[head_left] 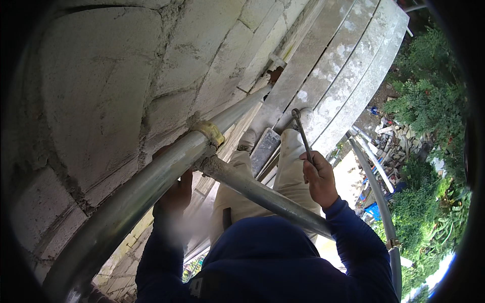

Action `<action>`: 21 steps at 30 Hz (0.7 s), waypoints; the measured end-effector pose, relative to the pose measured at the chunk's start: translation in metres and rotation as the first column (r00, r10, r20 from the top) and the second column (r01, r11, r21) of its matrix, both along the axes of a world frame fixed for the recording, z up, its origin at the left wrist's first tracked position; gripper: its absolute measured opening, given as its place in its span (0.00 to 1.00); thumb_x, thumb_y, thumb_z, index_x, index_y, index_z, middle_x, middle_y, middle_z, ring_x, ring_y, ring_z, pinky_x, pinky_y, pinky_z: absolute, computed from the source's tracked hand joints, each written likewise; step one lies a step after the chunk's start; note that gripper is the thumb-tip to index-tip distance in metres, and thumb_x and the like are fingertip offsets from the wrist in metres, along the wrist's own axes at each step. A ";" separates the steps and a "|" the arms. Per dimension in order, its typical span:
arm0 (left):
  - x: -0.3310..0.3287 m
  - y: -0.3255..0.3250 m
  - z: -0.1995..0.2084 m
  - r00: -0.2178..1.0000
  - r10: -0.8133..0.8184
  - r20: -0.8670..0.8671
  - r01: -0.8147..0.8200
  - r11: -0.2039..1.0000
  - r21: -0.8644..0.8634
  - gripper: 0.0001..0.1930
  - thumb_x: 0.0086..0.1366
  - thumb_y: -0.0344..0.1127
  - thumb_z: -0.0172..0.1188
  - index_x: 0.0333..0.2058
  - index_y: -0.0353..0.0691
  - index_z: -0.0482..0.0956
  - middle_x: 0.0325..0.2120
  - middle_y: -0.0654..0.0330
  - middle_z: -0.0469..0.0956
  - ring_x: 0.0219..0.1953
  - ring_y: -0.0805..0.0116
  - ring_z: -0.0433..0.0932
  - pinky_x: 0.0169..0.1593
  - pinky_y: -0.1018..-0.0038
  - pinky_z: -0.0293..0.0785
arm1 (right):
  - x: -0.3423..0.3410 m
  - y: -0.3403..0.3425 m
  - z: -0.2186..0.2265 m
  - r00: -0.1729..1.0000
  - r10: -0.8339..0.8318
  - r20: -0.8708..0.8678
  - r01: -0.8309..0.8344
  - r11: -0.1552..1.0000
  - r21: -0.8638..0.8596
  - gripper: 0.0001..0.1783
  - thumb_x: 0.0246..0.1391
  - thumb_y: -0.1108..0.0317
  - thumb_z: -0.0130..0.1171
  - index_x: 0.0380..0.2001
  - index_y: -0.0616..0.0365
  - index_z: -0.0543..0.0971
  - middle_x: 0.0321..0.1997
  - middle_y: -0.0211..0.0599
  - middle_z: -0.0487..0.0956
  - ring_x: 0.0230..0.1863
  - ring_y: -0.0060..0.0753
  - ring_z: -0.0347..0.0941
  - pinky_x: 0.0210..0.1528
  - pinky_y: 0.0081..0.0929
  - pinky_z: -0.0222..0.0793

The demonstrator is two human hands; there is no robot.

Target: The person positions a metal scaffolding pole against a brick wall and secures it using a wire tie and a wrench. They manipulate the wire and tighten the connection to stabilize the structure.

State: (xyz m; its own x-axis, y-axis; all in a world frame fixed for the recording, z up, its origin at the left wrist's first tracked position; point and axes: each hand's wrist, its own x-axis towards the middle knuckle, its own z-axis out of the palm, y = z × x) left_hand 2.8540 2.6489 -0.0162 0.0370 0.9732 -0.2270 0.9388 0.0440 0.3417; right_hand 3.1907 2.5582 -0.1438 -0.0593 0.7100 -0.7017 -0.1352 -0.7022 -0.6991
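My right hand (pixel 321 178) is closed round the handle of a ratchet spanner (pixel 302 132), whose ringed head points up and away over the boards. A long metal scaffold tube (pixel 151 181) runs diagonally along the stone wall. Under it is my left hand (pixel 176 196), partly hidden, with fingertips just showing on the wall side, so it appears wrapped round the tube. A yellowish coupler (pixel 208 132) sits on this tube ahead of my left hand. A second tube (pixel 265 194) meets it near the coupler and crosses in front of my legs. The spanner is apart from the coupler.
The rough stone wall (pixel 101 86) stands close on the left. Scaffold boards (pixel 323 76) stretch ahead under my boots, with gaps between them. Another upright tube (pixel 376 194) curves down the right. Far below lie rubble (pixel 391 146) and green bushes (pixel 429 106).
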 end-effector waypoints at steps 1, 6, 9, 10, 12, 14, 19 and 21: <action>0.003 0.000 -0.001 1.000 0.006 -0.001 -0.006 1.000 0.017 0.16 0.70 0.39 0.63 0.49 0.35 0.81 0.46 0.50 0.82 0.49 0.51 0.79 0.59 0.57 0.70 | -0.001 0.000 -0.002 0.998 -0.016 -0.053 0.016 1.000 0.009 0.08 0.71 0.68 0.49 0.43 0.59 0.76 0.24 0.21 0.67 0.25 0.13 0.61 0.28 0.20 0.59; -0.006 -0.001 0.002 0.979 -0.138 -0.150 0.130 0.989 -0.063 0.13 0.71 0.34 0.60 0.51 0.34 0.79 0.49 0.50 0.80 0.50 0.52 0.78 0.58 0.60 0.70 | -0.002 0.006 -0.006 0.987 -0.072 -0.141 0.075 0.997 0.018 0.10 0.72 0.64 0.49 0.39 0.57 0.74 0.24 0.22 0.68 0.25 0.14 0.63 0.29 0.19 0.62; -0.008 0.002 0.000 0.913 -0.298 -0.277 0.310 0.951 0.000 0.14 0.71 0.31 0.60 0.52 0.34 0.76 0.48 0.50 0.77 0.49 0.53 0.77 0.55 0.62 0.72 | -0.004 0.011 -0.008 0.977 -0.104 -0.187 0.107 0.994 0.002 0.10 0.72 0.64 0.49 0.38 0.57 0.75 0.24 0.22 0.68 0.25 0.14 0.63 0.29 0.19 0.62; -0.002 0.006 0.003 0.963 -0.218 -0.161 0.221 0.975 -0.001 0.14 0.70 0.31 0.60 0.53 0.35 0.75 0.48 0.50 0.77 0.48 0.53 0.77 0.54 0.63 0.73 | -0.006 0.014 -0.008 0.974 -0.111 -0.199 0.111 0.994 -0.011 0.10 0.72 0.64 0.50 0.38 0.57 0.75 0.24 0.22 0.68 0.25 0.14 0.63 0.29 0.19 0.62; 0.001 0.010 0.005 0.994 -0.096 0.048 0.097 0.995 -0.028 0.14 0.70 0.30 0.60 0.52 0.36 0.74 0.46 0.51 0.76 0.47 0.53 0.77 0.53 0.65 0.73 | -0.009 0.017 -0.010 0.976 -0.097 -0.197 0.095 0.995 -0.019 0.09 0.72 0.64 0.49 0.38 0.57 0.74 0.23 0.22 0.67 0.24 0.14 0.62 0.28 0.19 0.62; -0.006 0.013 0.002 0.974 -0.019 0.226 0.036 0.997 -0.069 0.14 0.70 0.31 0.61 0.51 0.36 0.73 0.44 0.52 0.76 0.45 0.53 0.77 0.53 0.66 0.73 | -0.012 0.018 -0.014 0.984 -0.052 -0.170 0.051 0.999 -0.014 0.09 0.73 0.64 0.48 0.39 0.56 0.73 0.21 0.21 0.65 0.22 0.14 0.59 0.28 0.19 0.60; 0.005 0.021 0.006 0.987 -0.122 0.102 0.124 0.992 -0.015 0.14 0.69 0.32 0.61 0.51 0.37 0.73 0.44 0.52 0.76 0.46 0.53 0.77 0.53 0.67 0.72 | -0.017 0.016 -0.020 0.991 -0.004 -0.136 -0.005 0.998 -0.064 0.09 0.72 0.65 0.50 0.36 0.56 0.73 0.21 0.21 0.66 0.22 0.14 0.60 0.26 0.19 0.60; 0.002 0.021 0.005 0.957 -0.267 -0.113 0.273 0.961 0.035 0.13 0.70 0.33 0.59 0.51 0.37 0.73 0.45 0.53 0.76 0.46 0.53 0.77 0.53 0.67 0.72 | -0.018 0.011 -0.024 0.992 0.002 -0.128 -0.009 0.998 -0.061 0.09 0.72 0.65 0.50 0.36 0.56 0.74 0.22 0.21 0.67 0.22 0.14 0.61 0.27 0.19 0.60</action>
State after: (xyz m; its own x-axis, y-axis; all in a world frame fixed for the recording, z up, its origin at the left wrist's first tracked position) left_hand 2.8556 2.6703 -0.0113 0.2785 0.9403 -0.1957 0.9442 -0.2307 0.2351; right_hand 3.1727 2.5691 -0.1674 -0.1550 0.6655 -0.7301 -0.2168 -0.7439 -0.6321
